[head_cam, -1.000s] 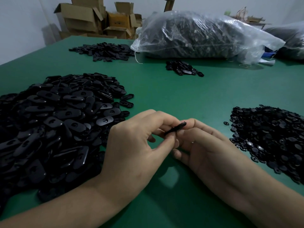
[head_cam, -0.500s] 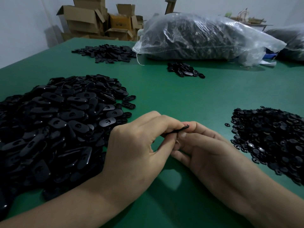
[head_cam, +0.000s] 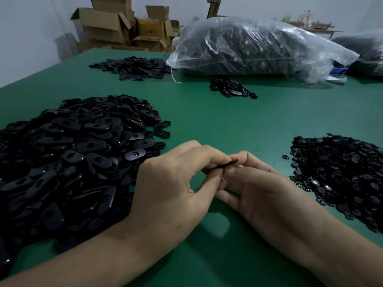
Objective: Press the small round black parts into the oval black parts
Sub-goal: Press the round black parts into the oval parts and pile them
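One oval black part (head_cam: 224,165) is seen edge-on just above the green table (head_cam: 238,125), near its front middle. My left hand (head_cam: 174,183) pinches its left half between thumb and fingers. My right hand (head_cam: 261,189) pinches its right end, thumb on top. Any small round part on it is hidden by my fingers. A big heap of oval black parts (head_cam: 68,154) lies to the left of my left hand. A heap of small round black parts (head_cam: 342,175) lies to the right of my right hand.
A clear plastic sack of dark parts (head_cam: 248,46) lies at the back, with a second sack (head_cam: 369,50) at the far right. A small cluster of black parts (head_cam: 232,89) and a flat spread of black pieces (head_cam: 134,68) lie in front. Cardboard boxes (head_cam: 116,27) stand behind the table.
Both hands stay together on the oval part. The fingers have shifted slightly along it, and less of its right end shows.
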{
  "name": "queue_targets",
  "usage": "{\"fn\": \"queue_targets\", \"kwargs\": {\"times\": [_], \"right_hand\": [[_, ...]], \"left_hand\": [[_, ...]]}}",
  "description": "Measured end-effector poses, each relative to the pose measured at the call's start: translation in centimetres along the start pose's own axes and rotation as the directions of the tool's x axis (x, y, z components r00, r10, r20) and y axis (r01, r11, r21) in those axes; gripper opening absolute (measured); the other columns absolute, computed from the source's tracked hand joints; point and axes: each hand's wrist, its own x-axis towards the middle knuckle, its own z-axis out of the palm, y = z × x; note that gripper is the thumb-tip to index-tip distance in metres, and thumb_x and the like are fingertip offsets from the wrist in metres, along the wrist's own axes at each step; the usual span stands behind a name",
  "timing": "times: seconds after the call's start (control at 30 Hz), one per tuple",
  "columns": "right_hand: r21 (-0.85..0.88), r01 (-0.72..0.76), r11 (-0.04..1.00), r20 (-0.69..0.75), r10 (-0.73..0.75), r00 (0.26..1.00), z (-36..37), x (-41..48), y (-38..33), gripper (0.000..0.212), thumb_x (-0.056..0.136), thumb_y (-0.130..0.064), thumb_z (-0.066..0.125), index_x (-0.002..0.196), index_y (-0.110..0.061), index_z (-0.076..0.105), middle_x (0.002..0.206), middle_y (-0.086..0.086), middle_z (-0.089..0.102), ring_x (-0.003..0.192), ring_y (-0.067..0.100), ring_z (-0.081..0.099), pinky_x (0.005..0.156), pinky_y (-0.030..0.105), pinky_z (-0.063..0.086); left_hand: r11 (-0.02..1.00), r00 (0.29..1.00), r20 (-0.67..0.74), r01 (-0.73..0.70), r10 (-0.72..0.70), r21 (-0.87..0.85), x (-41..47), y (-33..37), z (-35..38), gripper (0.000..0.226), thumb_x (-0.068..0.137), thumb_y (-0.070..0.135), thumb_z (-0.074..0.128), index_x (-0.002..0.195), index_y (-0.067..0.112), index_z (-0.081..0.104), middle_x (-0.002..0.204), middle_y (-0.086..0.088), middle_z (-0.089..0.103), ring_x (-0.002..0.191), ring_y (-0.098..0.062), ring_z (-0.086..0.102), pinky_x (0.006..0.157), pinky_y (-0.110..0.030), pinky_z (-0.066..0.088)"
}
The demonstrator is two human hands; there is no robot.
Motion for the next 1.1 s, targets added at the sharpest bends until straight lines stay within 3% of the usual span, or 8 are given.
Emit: {"fn": "queue_targets", "kwargs": {"times": [0.17,0.27,0.43,0.67,1.1], "right_hand": [[-0.023,0.029,0.999,-0.023,-0.03,0.999,0.37,-0.16,-0.15,0.019,0.069,-0.007,0.081,0.083,-0.013,0.069,0.089,0.013,0.07,0.075,0.019,0.067,0.084,0.035,0.059],[-0.049,0.044,0.998,-0.065,-0.047,0.997,0.65,-0.1,-0.18,0.013,0.072,-0.007,0.073,0.082,-0.014,0.07,0.086,0.014,0.068,0.074,0.019,0.067,0.085,0.035,0.06],[-0.056,0.063,0.996,-0.104,-0.069,0.992,0.52,-0.02,0.08,0.025,0.07,0.001,0.075,0.091,-0.006,0.065,0.087,0.016,0.067,0.075,0.02,0.065,0.087,0.035,0.058],[-0.039,0.084,0.996,-0.106,-0.088,0.99,0.61,-0.01,0.31,0.011,0.073,-0.005,0.069,0.082,-0.011,0.072,0.08,0.012,0.071,0.071,0.017,0.067,0.079,0.03,0.06],[0.019,0.048,0.999,-0.073,-0.046,0.996,0.68,-0.16,0.36,0.019,0.073,-0.004,0.069,0.092,-0.007,0.068,0.087,0.014,0.066,0.076,0.02,0.063,0.08,0.032,0.059]], "left_hand": [[0.999,0.999,-0.02,-0.038,0.039,0.022,-0.14,-0.13,0.04,0.014,0.094,0.019,0.073,0.103,0.028,0.077,0.087,0.012,0.07,0.081,-0.008,0.069,0.068,-0.034,0.056],[0.999,0.999,-0.028,0.032,-0.032,-0.001,-0.13,-0.1,0.27,0.014,0.092,0.021,0.075,0.103,0.029,0.077,0.088,0.015,0.07,0.081,-0.005,0.069,0.069,-0.033,0.057],[0.998,0.999,0.003,0.054,-0.053,-0.017,-0.04,-0.14,0.43,0.018,0.09,0.02,0.075,0.106,0.027,0.078,0.093,0.017,0.072,0.088,0.0,0.07,0.077,-0.027,0.058],[0.999,1.0,0.009,-0.022,0.022,0.039,-0.05,-0.06,0.29,0.019,0.091,0.016,0.075,0.108,0.022,0.079,0.092,0.014,0.072,0.085,-0.001,0.069,0.074,-0.029,0.058],[0.977,0.987,-0.009,-0.155,0.158,0.146,-0.18,-0.11,-0.22,0.013,0.096,0.019,0.072,0.106,0.024,0.08,0.092,0.009,0.074,0.075,-0.014,0.072,0.063,-0.037,0.056]]}}
